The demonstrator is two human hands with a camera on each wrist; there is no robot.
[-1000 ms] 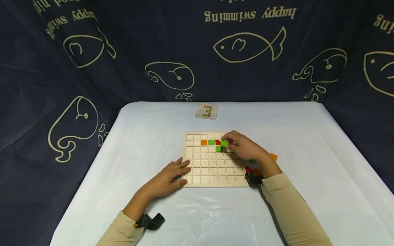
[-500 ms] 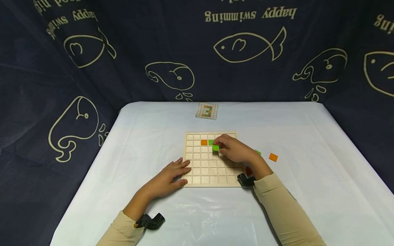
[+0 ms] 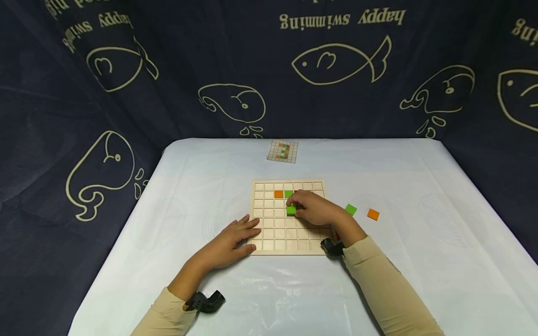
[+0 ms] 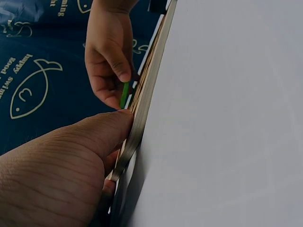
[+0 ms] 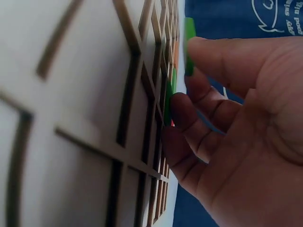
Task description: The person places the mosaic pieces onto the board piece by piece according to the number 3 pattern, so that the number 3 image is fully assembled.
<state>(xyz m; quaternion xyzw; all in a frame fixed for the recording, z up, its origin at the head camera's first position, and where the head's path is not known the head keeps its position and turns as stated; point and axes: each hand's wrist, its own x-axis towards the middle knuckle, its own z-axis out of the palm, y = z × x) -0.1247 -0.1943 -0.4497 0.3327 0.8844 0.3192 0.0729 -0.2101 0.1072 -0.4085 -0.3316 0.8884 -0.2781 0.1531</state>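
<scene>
My right hand [image 3: 317,208] pinches a green square tile [image 3: 291,210] between thumb and fingers, over the wooden grid board [image 3: 269,233]. In the right wrist view, the pinched green tile [image 5: 189,46] stands a little off the board's surface. An orange tile [image 3: 279,194] and another green tile [image 3: 288,193] sit side by side in one row of squares. Only a sliver of red shows beside them, the rest being covered by my right hand. My left hand [image 3: 229,245] rests at the board's left edge, fingers spread and some fingertips on it.
A small card [image 3: 283,151] with a coloured grid pattern lies beyond the board. To the right of the board, a loose green tile [image 3: 350,209] and a loose orange tile [image 3: 373,214] lie on the white tabletop [image 3: 412,280]. A dark printed cloth [image 3: 269,56] hangs behind.
My right hand has moved left and nearer to me over the board, carrying the green tile. Loose tiles at the right have come into view. The left hand stays put.
</scene>
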